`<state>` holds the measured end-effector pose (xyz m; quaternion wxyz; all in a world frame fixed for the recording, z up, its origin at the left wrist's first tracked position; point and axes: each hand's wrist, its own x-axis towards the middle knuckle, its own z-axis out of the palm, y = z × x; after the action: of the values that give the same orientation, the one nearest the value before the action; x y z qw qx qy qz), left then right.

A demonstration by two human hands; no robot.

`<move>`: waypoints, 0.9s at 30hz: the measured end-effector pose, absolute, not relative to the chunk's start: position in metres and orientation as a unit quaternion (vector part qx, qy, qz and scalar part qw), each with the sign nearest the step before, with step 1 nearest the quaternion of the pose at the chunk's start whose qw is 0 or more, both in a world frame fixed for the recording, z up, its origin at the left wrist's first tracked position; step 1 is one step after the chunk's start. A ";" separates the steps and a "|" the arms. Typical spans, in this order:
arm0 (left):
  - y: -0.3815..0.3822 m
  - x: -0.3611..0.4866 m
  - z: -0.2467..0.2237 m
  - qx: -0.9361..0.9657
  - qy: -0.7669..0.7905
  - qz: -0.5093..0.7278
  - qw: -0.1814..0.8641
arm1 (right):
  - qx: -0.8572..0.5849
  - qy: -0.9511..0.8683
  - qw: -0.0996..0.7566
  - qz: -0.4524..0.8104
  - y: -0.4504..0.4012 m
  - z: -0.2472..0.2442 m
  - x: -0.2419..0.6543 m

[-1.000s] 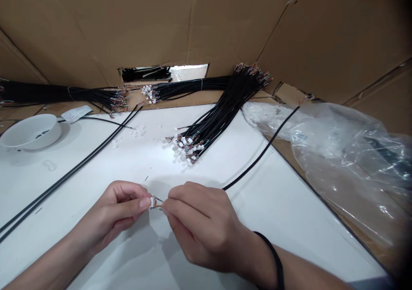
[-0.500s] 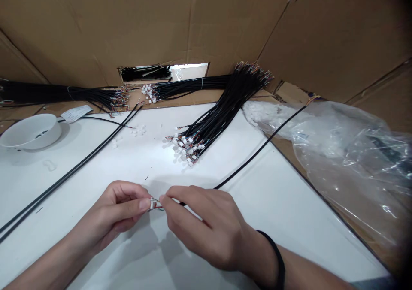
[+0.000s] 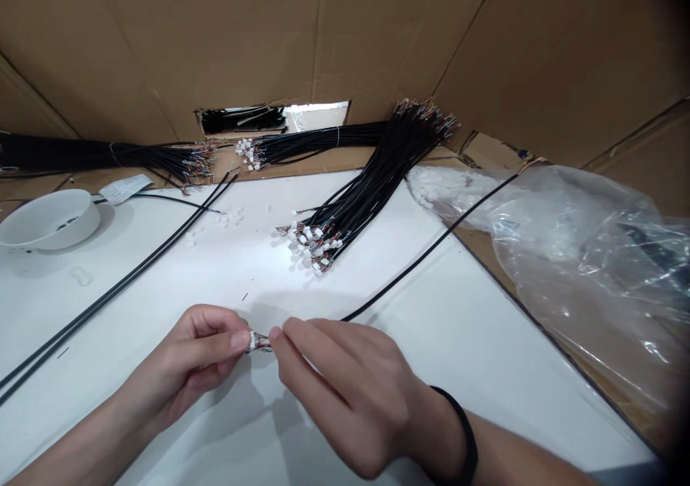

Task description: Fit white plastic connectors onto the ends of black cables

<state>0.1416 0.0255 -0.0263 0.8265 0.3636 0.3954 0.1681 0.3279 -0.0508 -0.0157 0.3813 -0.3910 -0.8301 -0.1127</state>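
Between finger and thumb, my left hand (image 3: 202,360) pinches a small white connector (image 3: 252,341). Thin coloured wires (image 3: 264,342) run from the connector to my right hand (image 3: 345,385), whose fingertips are closed on them. They belong to a black cable (image 3: 431,247) that comes out from behind my right hand and stretches up to the right, ending in bare coloured wires. How the wires sit in the connector is too small to make out. Beyond my hands lies a bundle of black cables (image 3: 366,188) with white connectors (image 3: 315,245) on its near ends.
At the left stand a white bowl (image 3: 51,220) and a paper label (image 3: 125,188). Two loose black cables (image 3: 118,285) cross the white table (image 3: 226,277). Loose white connectors (image 3: 231,216) lie near their ends. A clear plastic bag (image 3: 582,256) is at the right, with cardboard walls (image 3: 259,33) behind.
My right hand has shifted slightly, and more of the black cable's bend lies lower beside it. Both hands keep their pinch on the connector and wires.
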 end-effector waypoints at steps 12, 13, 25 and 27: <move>0.024 0.143 -0.027 0.382 0.441 0.174 0.794 | -0.387 -0.841 0.349 -0.146 -0.050 -0.022 0.327; 0.024 0.143 -0.027 0.382 0.449 0.173 0.789 | -0.384 -0.844 0.344 -0.146 -0.050 -0.022 0.327; 0.020 0.146 -0.030 0.419 0.450 0.175 0.769 | -0.384 -0.847 0.332 -0.156 -0.048 -0.024 0.325; 0.019 0.147 -0.030 0.419 0.453 0.178 0.767 | -0.386 -0.845 0.333 -0.160 -0.048 -0.025 0.325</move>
<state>0.1472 0.0187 -0.0298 0.7668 0.4190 0.4528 0.1776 0.3246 -0.0480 -0.0249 0.3330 -0.3857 -0.8454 -0.1602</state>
